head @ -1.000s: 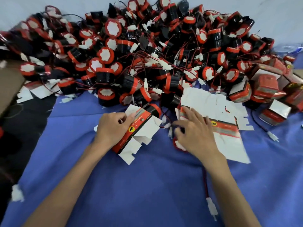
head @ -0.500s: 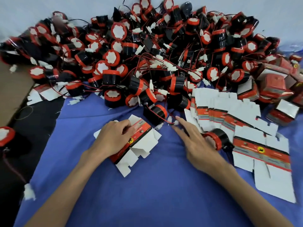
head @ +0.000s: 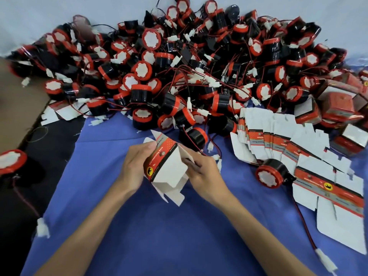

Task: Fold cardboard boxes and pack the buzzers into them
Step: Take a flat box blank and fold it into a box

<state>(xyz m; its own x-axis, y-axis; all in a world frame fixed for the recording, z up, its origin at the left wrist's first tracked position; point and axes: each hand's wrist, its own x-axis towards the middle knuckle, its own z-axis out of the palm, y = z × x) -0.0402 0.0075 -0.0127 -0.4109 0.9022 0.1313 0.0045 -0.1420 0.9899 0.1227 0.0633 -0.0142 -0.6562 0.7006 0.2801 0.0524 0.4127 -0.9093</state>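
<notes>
A partly opened red-and-white cardboard box [head: 166, 168] is held up over the blue cloth [head: 159, 236], its flaps loose at top and bottom. My left hand [head: 135, 168] grips its left side. My right hand [head: 203, 172] holds its right side, fingers on a white flap. A fanned row of flat box blanks [head: 298, 148] lies to the right. One black-and-red buzzer [head: 271, 173] lies on its side beside the blanks, its red wire trailing to a white plug [head: 326, 263]. A large heap of buzzers [head: 179, 76] fills the back.
Several folded boxes [head: 342, 108] stand at the far right. A brown cardboard sheet [head: 18, 100] lies at the left edge, with another buzzer [head: 12, 161] on the dark surface below it. A loose white connector [head: 42, 230] rests at the cloth's left border.
Both hands have lifted the box off the cloth and opened it up. My right hand left the lone buzzer by the blanks and came over to the box.
</notes>
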